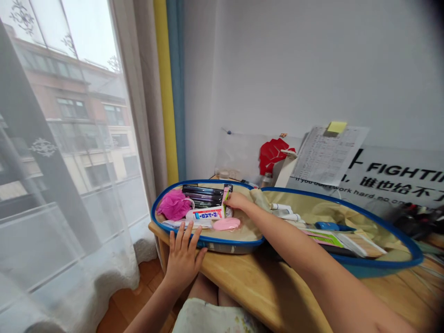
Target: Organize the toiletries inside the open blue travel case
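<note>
My left hand (183,252) lies with fingers spread over the front rim of a blue-edged oval basket (239,243). Inside that basket my right hand (237,202) has its fingers closed at a slim pink-and-green package (226,194), which stands upright at the side of several dark, shiny packs (203,194). In front of those packs lies a white, red and blue toothpaste tube (206,214). A magenta bath puff (172,206) fills the left end. Nearest the front rim is a smooth pink oval item (226,225).
A second blue-rimmed basket (412,259) stands to the right, with white tubes (281,208), a blue item (328,226) and flat packages inside. Both rest on a wooden desk (249,273). Sheer curtains (69,222) hang at left; papers (326,152) are behind.
</note>
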Available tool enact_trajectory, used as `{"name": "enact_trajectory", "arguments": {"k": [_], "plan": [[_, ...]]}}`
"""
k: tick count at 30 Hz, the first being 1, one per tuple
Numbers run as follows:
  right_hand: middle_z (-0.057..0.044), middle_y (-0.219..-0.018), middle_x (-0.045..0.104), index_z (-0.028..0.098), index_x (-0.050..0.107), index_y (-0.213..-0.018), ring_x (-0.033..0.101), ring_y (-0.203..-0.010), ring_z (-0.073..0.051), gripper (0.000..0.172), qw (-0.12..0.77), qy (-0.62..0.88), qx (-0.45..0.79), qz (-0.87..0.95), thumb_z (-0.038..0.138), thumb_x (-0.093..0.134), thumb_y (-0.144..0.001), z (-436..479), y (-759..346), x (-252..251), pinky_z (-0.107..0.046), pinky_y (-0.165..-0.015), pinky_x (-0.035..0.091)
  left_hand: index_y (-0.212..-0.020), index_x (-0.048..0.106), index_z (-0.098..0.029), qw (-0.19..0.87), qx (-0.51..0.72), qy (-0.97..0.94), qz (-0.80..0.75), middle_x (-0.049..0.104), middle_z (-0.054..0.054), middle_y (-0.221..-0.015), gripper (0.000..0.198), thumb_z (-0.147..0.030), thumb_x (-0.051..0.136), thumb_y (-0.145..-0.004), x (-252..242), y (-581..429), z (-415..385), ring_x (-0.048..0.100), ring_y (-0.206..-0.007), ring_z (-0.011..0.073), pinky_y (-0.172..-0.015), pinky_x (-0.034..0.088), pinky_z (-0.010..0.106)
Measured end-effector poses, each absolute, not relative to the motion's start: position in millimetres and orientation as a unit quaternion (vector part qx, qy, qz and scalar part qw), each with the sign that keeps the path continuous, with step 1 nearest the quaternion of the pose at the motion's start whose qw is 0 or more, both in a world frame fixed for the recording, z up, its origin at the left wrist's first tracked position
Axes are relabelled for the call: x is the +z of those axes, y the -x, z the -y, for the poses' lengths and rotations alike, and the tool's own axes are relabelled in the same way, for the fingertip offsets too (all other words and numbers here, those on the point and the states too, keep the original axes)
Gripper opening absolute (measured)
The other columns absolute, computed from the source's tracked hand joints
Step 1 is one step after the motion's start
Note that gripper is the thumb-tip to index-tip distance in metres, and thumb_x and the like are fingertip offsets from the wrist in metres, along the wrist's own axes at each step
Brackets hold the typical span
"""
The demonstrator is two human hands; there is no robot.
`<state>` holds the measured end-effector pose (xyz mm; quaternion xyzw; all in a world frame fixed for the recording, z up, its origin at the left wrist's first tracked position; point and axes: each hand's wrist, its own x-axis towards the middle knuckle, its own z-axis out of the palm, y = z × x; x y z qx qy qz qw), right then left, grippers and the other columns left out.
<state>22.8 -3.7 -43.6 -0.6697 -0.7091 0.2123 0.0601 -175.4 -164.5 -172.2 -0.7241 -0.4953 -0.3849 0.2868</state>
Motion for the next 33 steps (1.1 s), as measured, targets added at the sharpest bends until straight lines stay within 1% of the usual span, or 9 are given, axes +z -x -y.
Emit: {"name": "enact_trajectory", "arguments": {"k": [4,10,12,15,17,19,21,24,33], "plan": [[-0.005,-0.104,0.062,0.016,0.059,-0.108,0.060,-0.087,-0.014,0.032,0.094,0.674,0.206,0.703,0.041,0.051,-0.090,-1.0,-56.2,-17.9,-0.033,-0.076,0.052,-0.139,0.042,-0.015,0.287,-0.386,0.723,0.496,0.041,0.015,-0.144,0.053,-0.032,0.049,-0.089,-171.9,175.6,165.0,0.020,-0.141,0.0286,-0.115,0.010,0.051],[-0.005,-0.094,0.062,0.015,0.058,-0.101,0.057,-0.073,-0.010,0.037,0.149,0.664,0.206,0.704,0.047,0.044,-0.090,20.5,-170.0,19.0,-0.024,-0.064,0.048,-0.139,0.041,-0.016,0.287,-0.394,0.722,0.490,0.042,0.015,-0.143,0.053,-0.031,0.050,-0.089,-171.4,175.8,164.9,0.020,-0.141,0.0281,-0.115,0.010,0.050],[-0.005,-0.088,0.064,0.016,0.061,-0.092,0.057,-0.070,-0.010,0.038,0.127,0.662,0.227,0.703,0.052,0.051,-0.082,38.6,-209.3,17.9,-0.023,-0.062,0.046,-0.140,0.039,-0.016,0.284,-0.395,0.722,0.492,0.041,0.015,-0.144,0.055,-0.030,0.050,-0.089,-171.8,175.9,164.8,0.020,-0.141,0.0281,-0.115,0.009,0.050],[-0.004,-0.076,0.066,0.019,0.065,-0.080,0.059,-0.069,-0.014,0.042,0.064,0.656,0.277,0.700,0.055,0.067,-0.059,66.3,-254.2,5.0,-0.024,-0.062,0.046,-0.143,0.035,-0.016,0.282,-0.392,0.723,0.494,0.039,0.015,-0.145,0.058,-0.031,0.050,-0.089,-173.4,176.4,164.1,0.020,-0.141,0.0286,-0.115,0.010,0.051],[-0.003,-0.075,0.067,0.020,0.067,-0.076,0.060,-0.072,-0.017,0.044,0.028,0.651,0.299,0.697,0.051,0.073,-0.046,79.7,-272.7,-7.4,-0.027,-0.067,0.047,-0.144,0.032,-0.017,0.284,-0.389,0.722,0.496,0.037,0.015,-0.146,0.060,-0.032,0.050,-0.089,-174.8,176.9,163.2,0.020,-0.141,0.0291,-0.114,0.010,0.051],[-0.003,-0.077,0.068,0.019,0.067,-0.075,0.061,-0.077,-0.019,0.047,0.010,0.649,0.306,0.697,0.049,0.074,-0.040,86.7,-283.5,-20.1,-0.029,-0.075,0.047,-0.144,0.032,-0.017,0.289,-0.389,0.721,0.495,0.037,0.015,-0.146,0.060,-0.032,0.049,-0.089,-176.0,177.3,162.1,0.020,-0.141,0.0295,-0.114,0.010,0.051],[-0.004,-0.079,0.067,0.018,0.066,-0.076,0.061,-0.082,-0.021,0.049,0.003,0.650,0.302,0.697,0.051,0.072,-0.039,88.2,-289.3,-31.4,-0.030,-0.079,0.046,-0.144,0.032,-0.017,0.292,-0.393,0.720,0.492,0.039,0.015,-0.146,0.060,-0.033,0.049,-0.089,-176.5,177.4,161.4,0.021,-0.141,0.0294,-0.114,0.010,0.051],[-0.005,-0.079,0.066,0.017,0.066,-0.079,0.060,-0.082,-0.022,0.051,-0.002,0.656,0.286,0.699,0.054,0.068,-0.044,84.9,-293.5,-43.4,-0.031,-0.077,0.046,-0.144,0.034,-0.016,0.299,-0.402,0.718,0.482,0.041,0.015,-0.144,0.059,-0.032,0.049,-0.089,-175.6,177.1,161.3,0.020,-0.141,0.0286,-0.115,0.010,0.050],[-0.002,-0.066,0.061,0.017,0.064,-0.071,0.056,-0.067,-0.016,0.040,0.009,0.668,0.258,0.698,0.047,0.071,-0.045,82.0,-292.1,-47.6,-0.028,-0.065,0.042,-0.143,0.034,-0.013,0.313,-0.397,0.720,0.474,0.043,0.018,-0.141,0.057,-0.030,0.048,-0.090,-169.2,176.0,163.4,0.018,-0.141,0.0283,-0.114,0.011,0.051]]}}
